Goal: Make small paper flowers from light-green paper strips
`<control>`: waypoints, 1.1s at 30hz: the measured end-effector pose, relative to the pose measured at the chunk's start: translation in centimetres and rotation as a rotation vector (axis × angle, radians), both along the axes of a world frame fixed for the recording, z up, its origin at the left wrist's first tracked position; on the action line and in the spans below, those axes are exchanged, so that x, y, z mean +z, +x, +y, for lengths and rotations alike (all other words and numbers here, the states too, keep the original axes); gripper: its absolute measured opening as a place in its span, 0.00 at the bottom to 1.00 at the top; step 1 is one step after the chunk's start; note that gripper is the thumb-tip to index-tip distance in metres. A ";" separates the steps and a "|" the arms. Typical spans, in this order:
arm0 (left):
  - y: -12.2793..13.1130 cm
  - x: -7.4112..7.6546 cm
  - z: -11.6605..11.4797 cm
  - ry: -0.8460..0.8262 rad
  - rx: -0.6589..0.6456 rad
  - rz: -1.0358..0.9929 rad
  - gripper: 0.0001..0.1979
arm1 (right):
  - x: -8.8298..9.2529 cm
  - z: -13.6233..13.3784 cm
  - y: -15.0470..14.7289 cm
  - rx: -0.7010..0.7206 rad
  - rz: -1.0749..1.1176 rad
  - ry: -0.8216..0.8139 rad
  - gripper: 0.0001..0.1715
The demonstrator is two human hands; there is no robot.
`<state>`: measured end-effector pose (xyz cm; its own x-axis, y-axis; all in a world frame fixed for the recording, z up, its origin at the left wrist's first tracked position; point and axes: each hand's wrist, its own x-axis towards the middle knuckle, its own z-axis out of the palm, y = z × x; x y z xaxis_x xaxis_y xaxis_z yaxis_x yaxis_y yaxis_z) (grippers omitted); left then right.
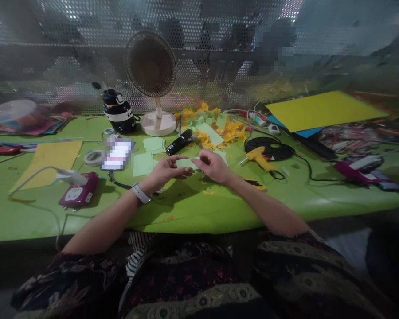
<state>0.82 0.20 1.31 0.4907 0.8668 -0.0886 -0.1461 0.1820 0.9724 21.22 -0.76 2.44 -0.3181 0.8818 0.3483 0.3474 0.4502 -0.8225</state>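
Observation:
Between my two hands is a small pale green piece of paper (186, 163), held just above the table. My left hand (169, 169) grips its left end, fingers behind and below it. At the right end, my right hand (213, 165) pinches it between thumb and fingers. Stacks of light green paper pieces (142, 165) lie to the left of my hands. Just behind them rests a black stapler (179, 141). Farther back is a heap of yellow-orange paper cutouts (234, 130) with green pieces on it. Yellow-handled scissors (255, 184) lie partly behind my right forearm.
A yellow glue gun (260, 158) and black cable lie to the right. A phone (118, 154), a tape roll (93, 157) and a purple power bank-like box (79, 191) are on the left. Behind stand a fan (158, 124) and a black bottle (119, 115). Yellow sheets (329, 110) lie back right.

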 end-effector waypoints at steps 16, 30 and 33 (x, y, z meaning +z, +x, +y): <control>0.1 -0.2 0.5 -0.016 0.036 -0.050 0.27 | 0.3 0.4 0.5 0.183 0.056 -0.392 0.23; -1.9 1.6 1.8 0.002 0.117 0.061 0.22 | 1.1 1.5 2.2 0.060 0.112 -0.378 0.23; -1.7 2.0 1.4 -0.013 0.116 0.062 0.24 | 1.1 1.4 2.0 0.072 0.118 -0.384 0.23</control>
<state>-0.92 1.64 3.36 0.3803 0.9161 -0.1266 -0.1069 0.1796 0.9779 23.25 0.65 3.56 -0.3611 0.9318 0.0360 0.2199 0.1226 -0.9678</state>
